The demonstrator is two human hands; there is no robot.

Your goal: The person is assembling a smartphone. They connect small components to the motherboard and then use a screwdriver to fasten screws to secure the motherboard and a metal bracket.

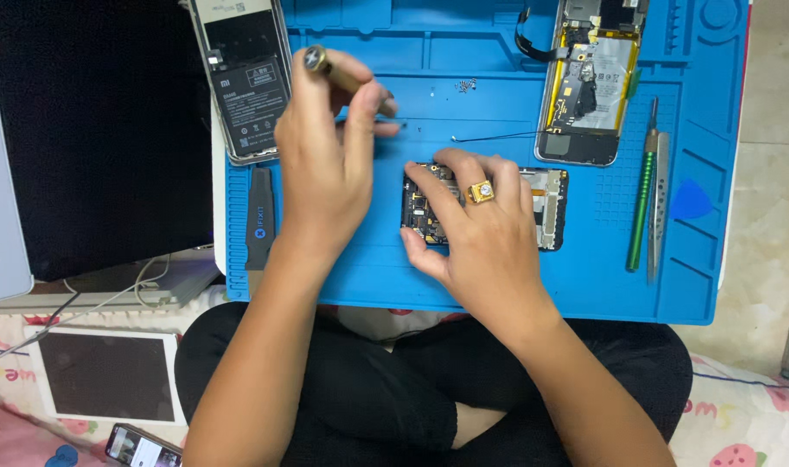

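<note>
Surface: blue repair mat (498,285) is lying across the person's lap, with a dark monitor (100,130) standing well to the left of both hands.
Opened phone: the dismantled phone (546,207) is lying flat on the mat, directly under the right hand, its circuit board showing at either side of the fingers.
Right hand: the right hand (472,233), wearing a gold ring (482,191), is pressing down with spread fingers, pinning the phone rather than gripping it.
Left hand: the left hand (325,164) is closing narrowly around a screwdriver (334,73), its knurled cap pointing up; the tip seems to be touching the mat just left of the phone, though the fingers are hiding it.
Handling: the phone is looking light, stiff and fragile, with bare components and thin flex cables; holding it by the outer frame edges is looking safer than pressing the board.
Near the hands: tiny loose screws (465,85) are sitting just beyond the left hand.
Farther out: a phone with exposed battery (247,78) is lying beyond the left hand; another gutted phone (589,82) is lying beyond the right hand; a green tool (643,203) and tweezers (661,207) are resting to the right.
</note>
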